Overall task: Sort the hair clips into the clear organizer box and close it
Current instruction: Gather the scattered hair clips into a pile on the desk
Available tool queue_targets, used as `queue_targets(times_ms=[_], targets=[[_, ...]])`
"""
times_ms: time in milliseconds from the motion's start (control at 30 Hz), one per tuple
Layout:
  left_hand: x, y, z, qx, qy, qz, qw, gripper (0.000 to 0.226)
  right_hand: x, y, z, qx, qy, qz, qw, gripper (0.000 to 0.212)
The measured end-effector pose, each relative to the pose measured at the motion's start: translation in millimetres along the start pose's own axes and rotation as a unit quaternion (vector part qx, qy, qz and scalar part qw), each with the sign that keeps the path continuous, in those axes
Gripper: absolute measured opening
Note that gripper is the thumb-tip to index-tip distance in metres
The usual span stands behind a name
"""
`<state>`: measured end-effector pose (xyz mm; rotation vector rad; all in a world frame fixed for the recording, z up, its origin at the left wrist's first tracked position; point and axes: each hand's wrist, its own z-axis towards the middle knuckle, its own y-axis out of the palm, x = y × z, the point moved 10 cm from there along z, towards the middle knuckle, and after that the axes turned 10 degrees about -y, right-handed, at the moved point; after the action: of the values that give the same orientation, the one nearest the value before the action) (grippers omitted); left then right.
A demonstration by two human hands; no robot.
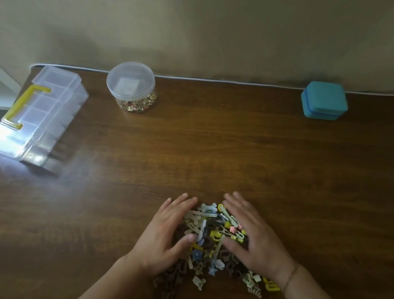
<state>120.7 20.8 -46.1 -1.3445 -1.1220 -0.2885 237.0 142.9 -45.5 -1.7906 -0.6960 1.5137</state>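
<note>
Pile of mixed hair clips (pixel 213 240) sits lower center of frame on the brown surface (pixel 290 162), some strays trailing toward the bottom edge. Clear organizer box (pixel 41 114) with yellow handle is far off, upper left, lid shut. Risk: clips are tangled, so a scoop could scatter them off the near edge; the box also needs opening first. Left hand (pixel 166 236) and right hand (pixel 251 238) flank the pile, palms down, fingers spread and cupping inward, gripping nothing.
</note>
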Motion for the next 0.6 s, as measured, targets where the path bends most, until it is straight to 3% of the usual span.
queue_targets(times_ms=[100,167,600], targets=[[-14.6,-17.7,-20.4,0.045,-0.017,-0.03,0.998,0.067,29.2,-28.2,-45.1,0.134,0.091,0.047,0.986,0.072],[-22.0,-17.6,-36.2,0.064,-0.034,-0.047,0.996,0.069,36.8,-25.6,-70.4,0.168,0.132,0.054,0.975,0.072],[-5.4,22.8,-49.0,0.097,-0.041,-0.02,0.994,0.067,4.4,36.9,-49.7,0.096,0.118,0.031,0.988,0.075]])
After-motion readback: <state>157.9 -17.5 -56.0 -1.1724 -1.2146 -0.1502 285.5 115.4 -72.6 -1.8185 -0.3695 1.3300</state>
